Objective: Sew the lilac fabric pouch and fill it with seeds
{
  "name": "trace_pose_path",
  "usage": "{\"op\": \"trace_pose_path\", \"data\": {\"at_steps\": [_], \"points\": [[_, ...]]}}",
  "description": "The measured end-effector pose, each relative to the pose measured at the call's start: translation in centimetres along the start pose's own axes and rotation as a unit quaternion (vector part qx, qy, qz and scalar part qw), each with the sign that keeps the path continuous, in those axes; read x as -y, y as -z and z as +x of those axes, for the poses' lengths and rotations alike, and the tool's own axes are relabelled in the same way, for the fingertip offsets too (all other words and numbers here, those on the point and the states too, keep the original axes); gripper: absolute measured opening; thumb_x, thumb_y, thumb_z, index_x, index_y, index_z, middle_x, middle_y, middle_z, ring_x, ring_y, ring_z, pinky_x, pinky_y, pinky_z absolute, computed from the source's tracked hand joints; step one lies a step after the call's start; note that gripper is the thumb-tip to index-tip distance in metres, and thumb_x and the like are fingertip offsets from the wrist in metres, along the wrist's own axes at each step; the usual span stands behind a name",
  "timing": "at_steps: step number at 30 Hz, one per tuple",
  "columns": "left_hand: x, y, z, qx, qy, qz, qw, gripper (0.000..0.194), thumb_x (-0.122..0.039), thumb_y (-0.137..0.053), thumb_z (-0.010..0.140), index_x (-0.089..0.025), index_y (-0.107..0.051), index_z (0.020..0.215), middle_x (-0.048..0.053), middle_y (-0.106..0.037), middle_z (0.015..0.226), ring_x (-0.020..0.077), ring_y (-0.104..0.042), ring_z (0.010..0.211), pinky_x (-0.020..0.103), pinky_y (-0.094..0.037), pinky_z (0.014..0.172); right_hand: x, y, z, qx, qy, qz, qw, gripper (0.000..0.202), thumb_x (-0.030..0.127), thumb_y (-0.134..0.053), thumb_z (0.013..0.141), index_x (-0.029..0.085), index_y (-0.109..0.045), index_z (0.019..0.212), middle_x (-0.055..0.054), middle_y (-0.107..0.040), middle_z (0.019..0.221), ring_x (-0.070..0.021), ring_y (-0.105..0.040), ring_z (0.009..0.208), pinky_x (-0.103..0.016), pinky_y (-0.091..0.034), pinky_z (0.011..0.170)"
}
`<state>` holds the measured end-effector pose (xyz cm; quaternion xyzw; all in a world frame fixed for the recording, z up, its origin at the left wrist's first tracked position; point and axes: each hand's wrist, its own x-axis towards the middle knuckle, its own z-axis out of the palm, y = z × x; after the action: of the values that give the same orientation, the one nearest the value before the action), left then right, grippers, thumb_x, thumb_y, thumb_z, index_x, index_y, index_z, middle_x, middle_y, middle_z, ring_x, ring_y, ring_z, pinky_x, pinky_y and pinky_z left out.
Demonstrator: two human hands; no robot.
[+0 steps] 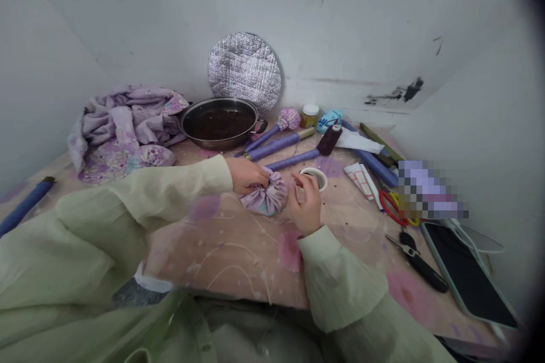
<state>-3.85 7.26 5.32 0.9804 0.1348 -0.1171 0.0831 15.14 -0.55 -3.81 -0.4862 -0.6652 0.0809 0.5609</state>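
A gathered lilac cloth bundle with pleats drawn towards its middle rests low over the patterned tablecloth. My left hand is closed on its upper left side, with fingertips near the gathered centre. To the right of the bundle, my right hand is raised with thumb and fingers curved towards each other; a thread or needle between them is too small to make out. Just behind these fingers stands a small white cup, partly hidden by my right hand.
Behind are a dark pan, a silvery round mat, crumpled floral cloth, a lidded jar, wrapped sticks and a dark thread spool. Rightward lie red-handled scissors, a black-handled tool and a phone.
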Motion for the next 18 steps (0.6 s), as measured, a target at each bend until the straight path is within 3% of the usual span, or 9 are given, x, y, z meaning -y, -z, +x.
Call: {"op": "trace_pose_path", "data": {"at_steps": [6, 13, 18], "points": [[0.0, 1.5, 0.3, 0.030, -0.004, 0.040, 0.999, 0.020, -0.013, -0.057, 0.071, -0.021, -0.064, 0.088, 0.007, -0.065, 0.101, 0.0209, -0.060, 0.091, 0.026, -0.042, 0.065, 0.2, 0.4, 0.3, -0.017, 0.008, 0.008, 1.000, 0.023, 0.018, -0.047, 0.085, 0.017, -0.060, 0.104, -0.009, -0.056, 0.097, -0.0193, -0.055, 0.090, -0.039, -0.050, 0.080], [0.8, 1.8, 0.3, 0.058, 0.029, -0.040, 0.997, 0.017, -0.019, -0.056, 0.080, -0.021, -0.063, 0.095, 0.005, -0.067, 0.102, 0.0167, -0.061, 0.089, 0.021, -0.041, 0.069, 0.2, 0.8, 0.7, -0.048, -0.003, 0.026, 0.999, 0.022, 0.016, -0.048, 0.085, 0.018, -0.059, 0.104, -0.008, -0.056, 0.098, -0.0180, -0.055, 0.090, -0.036, -0.049, 0.079], [0.5, 2.0, 0.5, 0.059, 0.040, -0.055, 0.996, 0.030, -0.010, -0.060, 0.068, -0.024, -0.066, 0.094, 0.002, -0.069, 0.098, 0.0173, -0.061, 0.091, 0.021, -0.041, 0.070, 0.0, 0.8, 0.6, -0.053, -0.007, 0.023, 0.998, 0.024, 0.015, -0.047, 0.084, 0.018, -0.059, 0.104, -0.008, -0.056, 0.098, -0.0178, -0.056, 0.089, -0.035, -0.049, 0.077]]}}
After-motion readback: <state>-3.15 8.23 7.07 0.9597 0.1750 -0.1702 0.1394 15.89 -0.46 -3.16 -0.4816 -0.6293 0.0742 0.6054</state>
